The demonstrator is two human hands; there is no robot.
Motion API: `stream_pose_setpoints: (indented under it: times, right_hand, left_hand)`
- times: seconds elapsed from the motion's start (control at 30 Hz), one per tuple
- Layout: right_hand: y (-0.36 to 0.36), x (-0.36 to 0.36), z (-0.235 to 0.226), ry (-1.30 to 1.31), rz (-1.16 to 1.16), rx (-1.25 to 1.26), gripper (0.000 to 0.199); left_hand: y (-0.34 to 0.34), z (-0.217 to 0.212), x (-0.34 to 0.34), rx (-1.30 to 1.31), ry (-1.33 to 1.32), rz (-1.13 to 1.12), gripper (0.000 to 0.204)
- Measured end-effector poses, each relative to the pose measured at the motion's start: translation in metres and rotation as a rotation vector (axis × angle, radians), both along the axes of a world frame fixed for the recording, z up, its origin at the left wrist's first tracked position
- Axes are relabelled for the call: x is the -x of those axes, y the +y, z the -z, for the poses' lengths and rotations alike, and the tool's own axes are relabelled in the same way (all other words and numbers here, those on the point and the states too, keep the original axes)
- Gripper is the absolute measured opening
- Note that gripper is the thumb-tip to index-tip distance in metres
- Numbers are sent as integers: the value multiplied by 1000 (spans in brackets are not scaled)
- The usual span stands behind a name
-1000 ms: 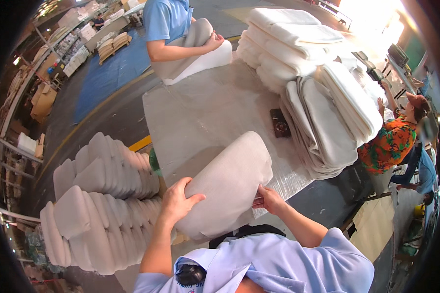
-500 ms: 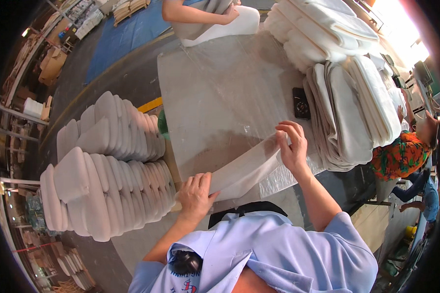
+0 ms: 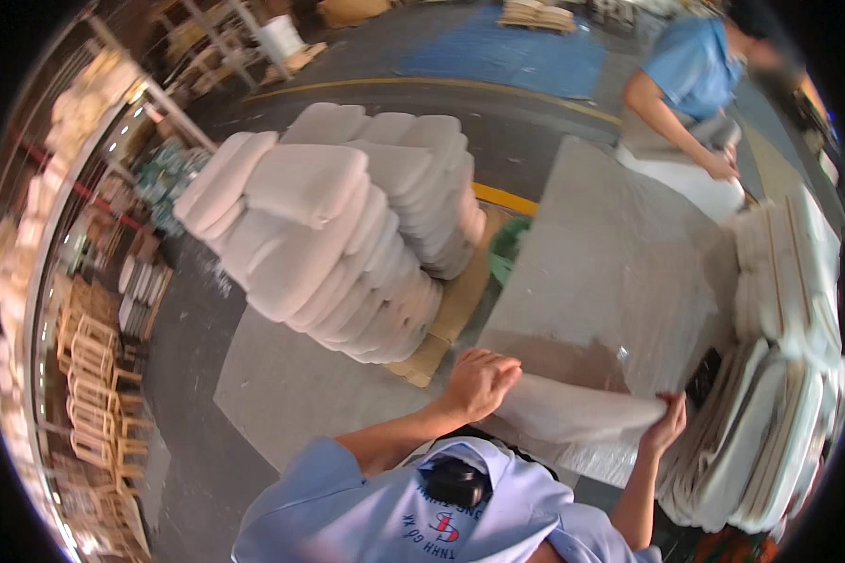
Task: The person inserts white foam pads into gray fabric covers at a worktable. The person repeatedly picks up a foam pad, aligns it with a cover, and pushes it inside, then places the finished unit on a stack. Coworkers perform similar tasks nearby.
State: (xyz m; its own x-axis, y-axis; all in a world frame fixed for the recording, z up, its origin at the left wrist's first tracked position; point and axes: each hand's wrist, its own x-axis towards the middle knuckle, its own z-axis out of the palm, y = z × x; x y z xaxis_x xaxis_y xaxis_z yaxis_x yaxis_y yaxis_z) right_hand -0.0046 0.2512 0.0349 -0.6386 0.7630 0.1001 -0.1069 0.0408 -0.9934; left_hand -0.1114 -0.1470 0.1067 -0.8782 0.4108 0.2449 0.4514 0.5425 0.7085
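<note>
I hold a pale grey foam cushion (image 3: 577, 410) edge-on at the near edge of the work table (image 3: 620, 253). My left hand (image 3: 480, 380) grips its left end and my right hand (image 3: 668, 419) grips its right end. The cushion lies almost flat, just above the table's plastic-covered top. A small dark object (image 3: 702, 377) rests on the table beside my right hand.
Tall stacks of grey cushions (image 3: 347, 220) stand on a pallet to the left of the table. White flat pads (image 3: 770, 413) are piled at the right. A person in a blue shirt (image 3: 690, 80) works on a cushion at the table's far end. Wooden chair frames (image 3: 94, 357) line the far left.
The cushion has dropped from upright to nearly flat at the table's edge. My view has swung left toward the cushion stacks. Both hands still grip it.
</note>
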Motion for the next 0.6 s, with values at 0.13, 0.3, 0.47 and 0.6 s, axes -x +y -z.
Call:
stream_pose_setpoints:
  times: [0.13,0.3,0.47,0.6]
  right_hand:
    - [-5,-11,11,-5,11,32,58]
    - [-1,-10,32,104,54,398,57]
    - [7,-10,68,167,43,733,51]
    - [19,-11,95,245,-48,755,48]
  left_hand:
    - [-22,32,-12,-372,-504,-229,70]
    - [-26,47,-16,-621,-650,-242,79]
    - [-38,80,-16,-830,-847,-221,81]
    - [-39,103,-13,-938,-951,-163,79]
